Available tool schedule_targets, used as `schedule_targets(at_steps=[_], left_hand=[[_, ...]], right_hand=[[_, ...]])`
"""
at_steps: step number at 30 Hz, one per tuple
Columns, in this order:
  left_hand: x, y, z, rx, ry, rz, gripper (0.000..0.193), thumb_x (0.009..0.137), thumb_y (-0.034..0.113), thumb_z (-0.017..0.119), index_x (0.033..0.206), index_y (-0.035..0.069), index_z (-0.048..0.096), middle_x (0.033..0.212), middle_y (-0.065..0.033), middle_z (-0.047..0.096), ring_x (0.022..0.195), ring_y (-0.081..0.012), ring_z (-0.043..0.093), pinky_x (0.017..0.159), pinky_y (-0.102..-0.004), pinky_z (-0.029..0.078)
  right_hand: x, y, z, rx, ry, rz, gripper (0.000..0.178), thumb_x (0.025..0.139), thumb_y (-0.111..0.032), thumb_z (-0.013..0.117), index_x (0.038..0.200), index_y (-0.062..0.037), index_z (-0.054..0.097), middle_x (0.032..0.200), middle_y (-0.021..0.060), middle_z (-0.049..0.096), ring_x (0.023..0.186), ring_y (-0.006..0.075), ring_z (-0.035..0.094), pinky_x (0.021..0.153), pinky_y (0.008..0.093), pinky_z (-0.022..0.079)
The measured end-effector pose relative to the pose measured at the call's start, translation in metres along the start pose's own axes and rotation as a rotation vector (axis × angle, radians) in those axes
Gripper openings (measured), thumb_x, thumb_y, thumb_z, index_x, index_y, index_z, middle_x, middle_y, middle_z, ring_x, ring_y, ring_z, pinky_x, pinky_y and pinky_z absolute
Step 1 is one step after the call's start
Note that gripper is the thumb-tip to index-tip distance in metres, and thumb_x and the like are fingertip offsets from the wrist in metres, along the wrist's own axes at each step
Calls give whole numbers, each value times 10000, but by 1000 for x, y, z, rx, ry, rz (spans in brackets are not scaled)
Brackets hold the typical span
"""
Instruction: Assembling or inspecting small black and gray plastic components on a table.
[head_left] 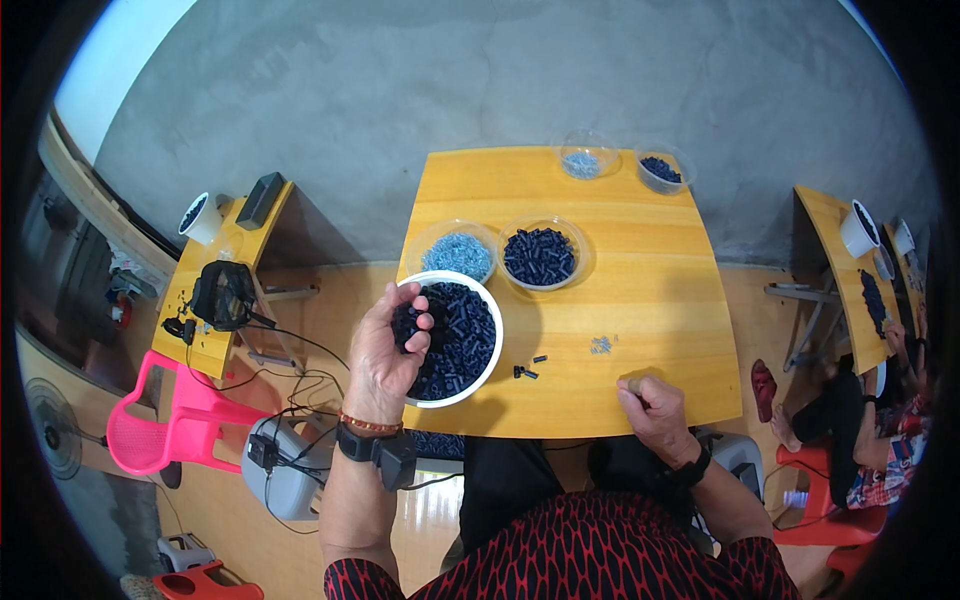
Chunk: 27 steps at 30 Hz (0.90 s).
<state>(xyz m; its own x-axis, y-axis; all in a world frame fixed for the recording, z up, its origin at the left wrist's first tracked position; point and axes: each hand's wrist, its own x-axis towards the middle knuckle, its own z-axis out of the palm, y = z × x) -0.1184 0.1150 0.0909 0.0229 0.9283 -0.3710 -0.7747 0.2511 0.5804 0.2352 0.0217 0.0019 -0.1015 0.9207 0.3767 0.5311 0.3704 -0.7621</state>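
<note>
My left hand [385, 345] is curled, palm up, over the left side of a white bucket [499, 335]. Small dark blue-black tube-like pieces [405, 327] lie in its bent fingers, and many more fill the bucket. At the table's front edge rests my right hand [655, 408], its fingers closed; what they hold, if anything, is hidden. Between the hands a few loose dark pieces [530, 374] lie on the wood, with a small cluster of clear bits [602, 345] nearer the right hand.
Behind the bucket on the yellow table [640, 250] stand clear bowls of light blue bits [457, 255] and dark pieces [540, 256]. Two more bowls, one with clear bits [581, 165], sit at the back. Cables and a pink chair [200, 420] are left; another person [870, 420] sits right.
</note>
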Motion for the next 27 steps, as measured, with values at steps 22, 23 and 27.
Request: schedule_targets(at_steps=[22,23,27], left_hand=[[10,-8,5,503,20,566,171,1031,181,522,1031,34,610,742,-2,530,648,-94,541,531,-226,472],[10,-7,5,451,42,535,169,1032,192,525,1034,41,601,742,0,527,639,-91,532,511,-220,452],[10,-4,2,380,72,509,199,1042,230,517,1042,49,598,764,1,513,664,-100,509,497,-221,397]], right_hand=[[0,1,-1,-11,-28,19,31,863,-13,662,864,8,640,815,168,667,740,296,671,671,337,523],[0,1,-1,-10,-29,18,31,863,-13,662,864,8,640,815,168,667,740,296,671,671,337,523],[0,1,0,5,-15,19,27,858,-8,661,865,8,641,808,165,667,733,291,671,668,337,523]])
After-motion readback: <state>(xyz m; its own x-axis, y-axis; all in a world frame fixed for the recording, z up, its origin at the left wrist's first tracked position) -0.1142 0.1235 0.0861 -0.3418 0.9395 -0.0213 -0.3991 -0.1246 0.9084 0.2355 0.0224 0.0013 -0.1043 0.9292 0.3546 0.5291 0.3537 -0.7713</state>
